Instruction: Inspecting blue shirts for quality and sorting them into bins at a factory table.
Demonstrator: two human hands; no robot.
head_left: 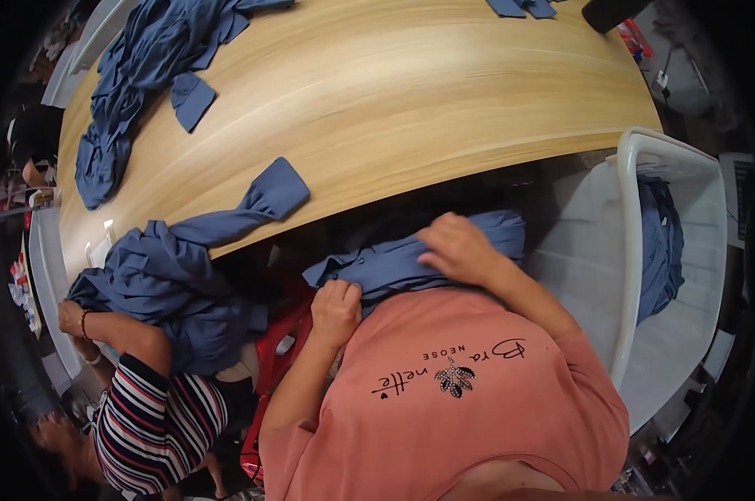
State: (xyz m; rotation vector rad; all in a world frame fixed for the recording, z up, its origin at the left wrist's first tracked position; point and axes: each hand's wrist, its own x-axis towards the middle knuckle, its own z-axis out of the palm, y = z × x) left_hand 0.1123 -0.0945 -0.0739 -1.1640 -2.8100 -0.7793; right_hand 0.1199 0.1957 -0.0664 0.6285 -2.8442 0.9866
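Note:
A folded blue shirt (394, 265) with small dark buttons lies across my lap, just below the table's front edge. My left hand (336, 312) is closed on the shirt's near left edge, its fingertips pressed into the cloth by the buttons. Above the right half of the shirt is my right hand (459, 249), its fingers curled together and pointing left. Whether anything small is between those fingers cannot be made out. Part of the shirt lies in shadow beneath the table edge.
The wooden table (444, 92) curves ahead, with a heap of blue garments (156, 58) at its far left. At my left a co-worker in a striped top (156, 426) handles another blue garment (169, 267). A white plastic bin (632, 250) holding blue cloth (660, 250) stands at my right.

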